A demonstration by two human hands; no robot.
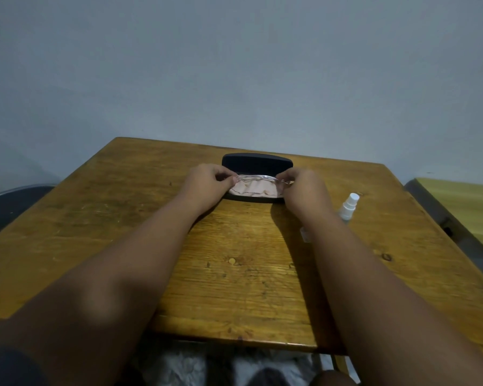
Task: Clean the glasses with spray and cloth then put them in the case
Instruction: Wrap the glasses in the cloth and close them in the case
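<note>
Glasses: the glasses [256, 178], clear-framed and faint against the background, were held level just above the open case, toward the far edge of the table and roughly midway along it
Left hand: the left hand [207, 183] was pinched shut on the left end of the frame, thumb and fingertips closed on it
Right hand: the right hand [301, 188] was pinched shut on the right end of the frame in the same manner
Step in hand: judged to be either the final step, lowering the glasses into the case, or the opening step, lifting them out; the view did not settle which
Next move, if stowing: lower the frame evenly at both ends onto the lining, release both pinches, then fold the lid forward
Risk: an uneven descent could catch a temple on the case rim
Case: the case [257, 161] was dark, hard-shelled and open, its lid standing up on the far side
Case contents: a pale pink cloth [254, 190] lay crumpled in the lower shell, directly beneath the frame; whether the frame touched it could not be told
Spray bottle: the spray bottle [347, 207], white-capped, lay near the right edge of the table, apart from the case and partly hidden behind the right forearm
Table: the table [123, 218] was worn wood
</note>
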